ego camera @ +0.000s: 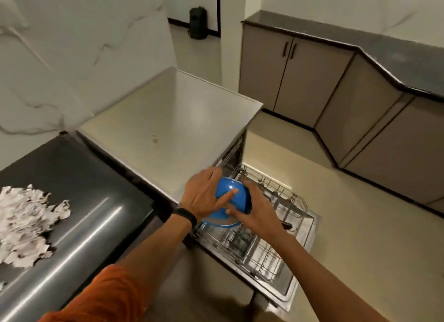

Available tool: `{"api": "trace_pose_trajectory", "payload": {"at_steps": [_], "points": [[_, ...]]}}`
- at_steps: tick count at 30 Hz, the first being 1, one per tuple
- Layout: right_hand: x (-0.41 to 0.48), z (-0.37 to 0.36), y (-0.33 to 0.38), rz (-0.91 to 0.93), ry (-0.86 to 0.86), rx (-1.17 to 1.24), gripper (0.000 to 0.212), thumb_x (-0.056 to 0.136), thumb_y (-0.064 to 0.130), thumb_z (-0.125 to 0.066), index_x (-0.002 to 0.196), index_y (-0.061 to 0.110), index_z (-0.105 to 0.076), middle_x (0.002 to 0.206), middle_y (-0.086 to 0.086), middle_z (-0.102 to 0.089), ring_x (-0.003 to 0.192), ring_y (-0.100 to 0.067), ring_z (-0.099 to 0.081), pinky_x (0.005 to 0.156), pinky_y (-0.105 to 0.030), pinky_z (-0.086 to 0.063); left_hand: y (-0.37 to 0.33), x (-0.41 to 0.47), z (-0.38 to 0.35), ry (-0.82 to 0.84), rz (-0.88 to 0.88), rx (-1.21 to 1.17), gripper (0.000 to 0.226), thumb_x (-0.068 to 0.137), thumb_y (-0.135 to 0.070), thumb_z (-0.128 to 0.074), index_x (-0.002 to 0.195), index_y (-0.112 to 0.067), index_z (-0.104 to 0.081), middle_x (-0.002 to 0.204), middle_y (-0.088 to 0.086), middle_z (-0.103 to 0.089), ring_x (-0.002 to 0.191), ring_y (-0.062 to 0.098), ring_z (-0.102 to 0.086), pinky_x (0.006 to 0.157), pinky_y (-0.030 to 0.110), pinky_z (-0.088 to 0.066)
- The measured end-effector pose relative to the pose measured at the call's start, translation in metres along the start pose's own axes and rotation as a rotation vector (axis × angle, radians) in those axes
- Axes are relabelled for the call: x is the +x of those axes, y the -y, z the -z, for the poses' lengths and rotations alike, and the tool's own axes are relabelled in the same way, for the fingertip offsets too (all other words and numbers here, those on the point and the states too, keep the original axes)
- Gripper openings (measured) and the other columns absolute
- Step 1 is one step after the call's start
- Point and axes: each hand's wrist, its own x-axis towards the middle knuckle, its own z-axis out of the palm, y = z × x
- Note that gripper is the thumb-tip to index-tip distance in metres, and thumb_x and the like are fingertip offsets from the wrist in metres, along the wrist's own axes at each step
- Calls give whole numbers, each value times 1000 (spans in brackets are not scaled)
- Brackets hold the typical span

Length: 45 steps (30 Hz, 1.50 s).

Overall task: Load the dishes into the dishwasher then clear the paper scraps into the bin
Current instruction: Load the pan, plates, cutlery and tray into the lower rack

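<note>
Left hand curled over the blue bowl, one digit laid across its side; black wristband at the wrist. Right hand wraps the bowl's opposite edge. Bowl tilted, held just above the pulled-out dishwasher rack. Paper scraps heaped on the dark counter, well left of the left hand.

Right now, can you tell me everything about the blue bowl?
The blue bowl looks shiny and smooth, maybe plastic or glazed. It is tipped over, with its round outside facing up. The left hand grips one side and the right hand grips the other. It is held over the dishwasher's pulled-out wire rack. A paler blue rim shows underneath; I cannot tell if that is another dish.
</note>
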Motion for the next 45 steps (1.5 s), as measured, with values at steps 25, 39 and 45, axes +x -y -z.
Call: {"api": "trace_pose_trajectory", "payload": {"at_steps": [25, 39, 45], "points": [[37, -15, -233, -60, 380, -573, 36, 62, 15, -91, 78, 24, -61, 65, 6, -65, 59, -16, -64, 78, -32, -58, 6, 19, -236, 723, -56, 44, 33, 65, -10, -89, 90, -22, -72, 82, -5, -71, 81, 18, -71, 95, 43, -53], [97, -146, -359, -273, 303, -417, 24, 79, 5, -77, 94, 14, -60, 77, -5, -67, 65, -26, -61, 65, -35, -49, 117, -7, -403, 635, 127, -109, 43, 75, 2, -80, 114, -7, -67, 118, 14, -65, 118, 35, -60, 105, 49, -48], [119, -185, -396, -300, 327, -357, 16, 92, 9, -63, 108, 13, -58, 93, -7, -68, 79, -25, -62, 75, -36, -47, 146, -11, -448, 663, 209, -112, 40, 79, 5, -72, 116, -10, -64, 122, 10, -61, 127, 31, -52, 107, 45, -47]]}}
